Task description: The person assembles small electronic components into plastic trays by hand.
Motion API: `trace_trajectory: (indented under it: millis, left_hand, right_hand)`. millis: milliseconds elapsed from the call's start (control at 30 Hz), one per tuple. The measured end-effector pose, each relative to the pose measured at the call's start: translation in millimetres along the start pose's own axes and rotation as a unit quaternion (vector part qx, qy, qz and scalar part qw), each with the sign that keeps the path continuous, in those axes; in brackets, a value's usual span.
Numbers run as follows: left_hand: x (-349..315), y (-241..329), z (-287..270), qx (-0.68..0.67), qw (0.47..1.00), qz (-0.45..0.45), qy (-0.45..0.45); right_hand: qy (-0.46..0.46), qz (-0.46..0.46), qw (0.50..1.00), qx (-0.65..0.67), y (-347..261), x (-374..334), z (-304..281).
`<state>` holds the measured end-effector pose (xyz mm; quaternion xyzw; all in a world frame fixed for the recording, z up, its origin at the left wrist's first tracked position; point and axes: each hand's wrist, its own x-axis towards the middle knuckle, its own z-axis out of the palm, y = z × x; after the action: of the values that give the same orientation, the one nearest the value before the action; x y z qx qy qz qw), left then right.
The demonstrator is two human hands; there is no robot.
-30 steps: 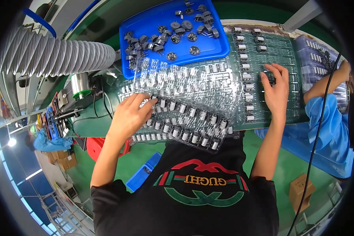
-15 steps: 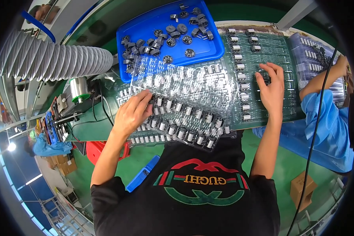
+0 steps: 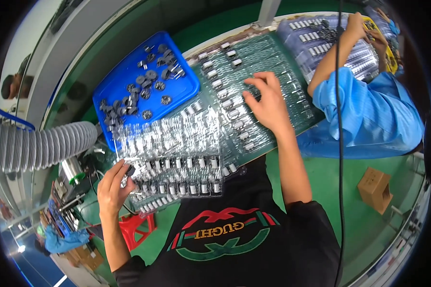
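Observation:
My left hand (image 3: 112, 189) is at the left end of a clear plastic blister tray (image 3: 182, 179), its thumb and fingers pinched on a small dark part (image 3: 130, 170). Two rows of small parts with white cylindrical bodies (image 3: 189, 163) fill that tray. It lies over other clear trays (image 3: 170, 131) on the bench. My right hand (image 3: 269, 103) hovers over another clear tray (image 3: 277, 62) on the right, fingers curved and thumb apart, with nothing seen in it. A column of white-bodied parts (image 3: 222, 93) runs along that tray's left side.
A blue bin (image 3: 187, 76) of loose dark round parts stands behind the trays. A co-worker's blue sleeve (image 3: 364, 112) and hands are at the right, by stacked trays (image 3: 306, 36). A grey ribbed hose (image 3: 48, 143) and a wire spool (image 3: 72, 171) are at the left. A black cable (image 3: 340, 143) hangs at the right.
The whole view has swung to the right and turned, so the bench appears tilted and further left. Both hands stay by the same trays.

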<state>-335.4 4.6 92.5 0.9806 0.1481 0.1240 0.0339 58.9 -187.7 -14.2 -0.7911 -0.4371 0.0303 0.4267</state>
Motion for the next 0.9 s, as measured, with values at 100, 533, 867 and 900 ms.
trace_trajectory:
  millis: [100,533,867,900]
  left_hand:
    - [50,11,-5,0.005,0.997,0.057,0.053]
    - [298,74,134,-0.09,0.921,0.377,0.018]
    - [305,80,149,-0.069,0.922,0.379,0.027]
    - [304,84,148,-0.067,0.927,0.369,0.019]
  right_hand:
    - [0.007,0.002,1.0,0.007,2,-1,0]
    - [0.067,0.059,0.993,0.075,5,-2,-2]
    - [0.055,0.071,0.991,0.104,6,-1,-6]
    - [0.054,0.071,0.991,0.104,6,-2,-6]
